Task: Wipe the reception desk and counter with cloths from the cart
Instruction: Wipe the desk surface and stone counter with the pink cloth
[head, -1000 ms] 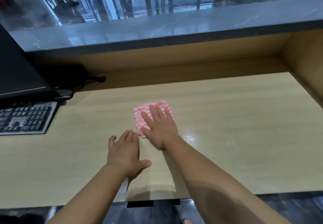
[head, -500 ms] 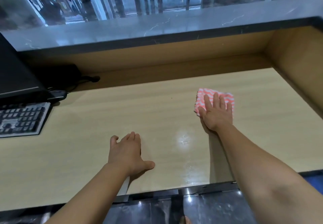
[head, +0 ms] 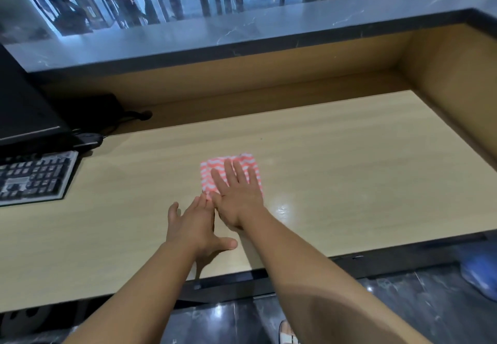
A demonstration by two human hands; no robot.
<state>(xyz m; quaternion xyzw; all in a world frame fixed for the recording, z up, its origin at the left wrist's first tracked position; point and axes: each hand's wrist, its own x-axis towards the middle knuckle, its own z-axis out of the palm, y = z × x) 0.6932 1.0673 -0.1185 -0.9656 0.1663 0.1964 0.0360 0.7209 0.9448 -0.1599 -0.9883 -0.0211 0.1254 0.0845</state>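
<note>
A folded pink-and-white zigzag cloth (head: 243,163) lies flat near the middle of the light wooden desk (head: 349,171). My right hand (head: 238,196) presses down on it with straight, spread fingers and covers its near half. Just to its left, my left hand (head: 195,225) rests flat on the bare desk, fingers straight, its fingertips close to the cloth's near left corner. The grey marble counter (head: 242,32) runs along the back, above the desk.
A black keyboard (head: 32,177) sits at the desk's left edge, with a dark monitor (head: 24,112) and cables (head: 129,118) behind it. A wooden side wall (head: 454,83) closes the desk on the right. A wet sheen (head: 282,206) shows beside my right hand.
My right hand slid the cloth out to the right half a second ago, then back left to the desk's middle beside my left hand. The left hand stayed planted.
</note>
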